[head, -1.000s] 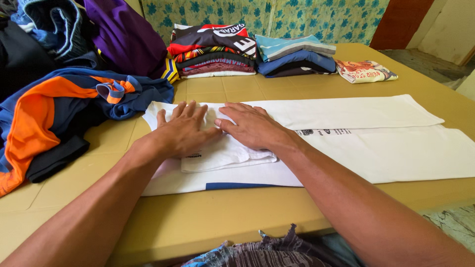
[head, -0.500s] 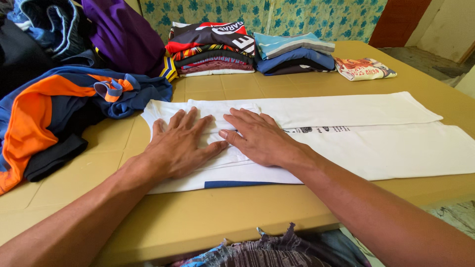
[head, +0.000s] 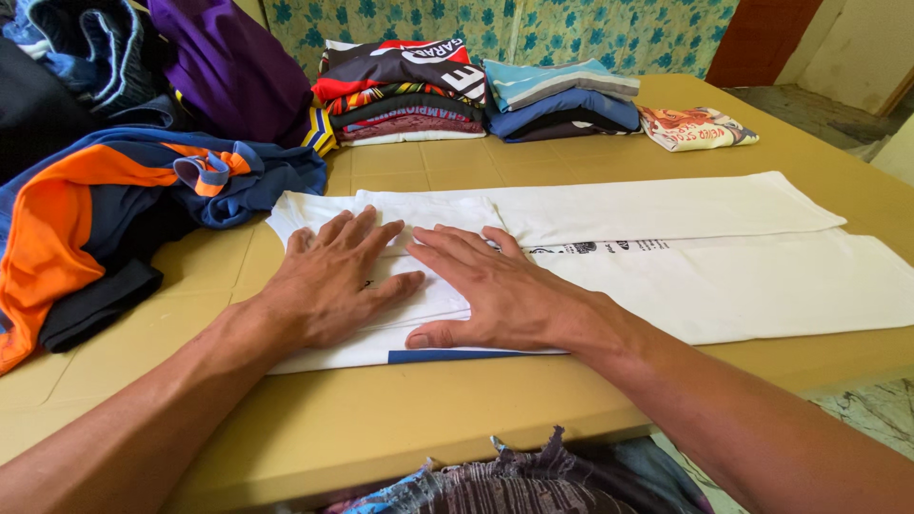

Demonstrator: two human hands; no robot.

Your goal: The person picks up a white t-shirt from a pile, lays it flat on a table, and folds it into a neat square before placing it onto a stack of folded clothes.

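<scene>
A white T-shirt [head: 666,247] lies folded lengthwise across the tan table [head: 571,157], with dark print near its middle and a blue edge showing at the near left. My left hand [head: 333,281] rests flat, fingers spread, on the shirt's left end. Beside it my right hand [head: 495,295] also presses flat on the white cloth, thumb near the blue edge. Neither hand grips anything.
A loose blue and orange garment [head: 105,219] lies at the left, with a purple one [head: 228,67] and other dark clothes behind it. Stacks of folded shirts [head: 400,90] [head: 562,100] and one printed folded shirt [head: 695,128] sit at the far side. Dark patterned cloth [head: 514,481] hangs below the near edge.
The bunched sleeve under my hands has been laid flat. Both hands have slid towards me over the shirt's left end and now lie spread side by side.
</scene>
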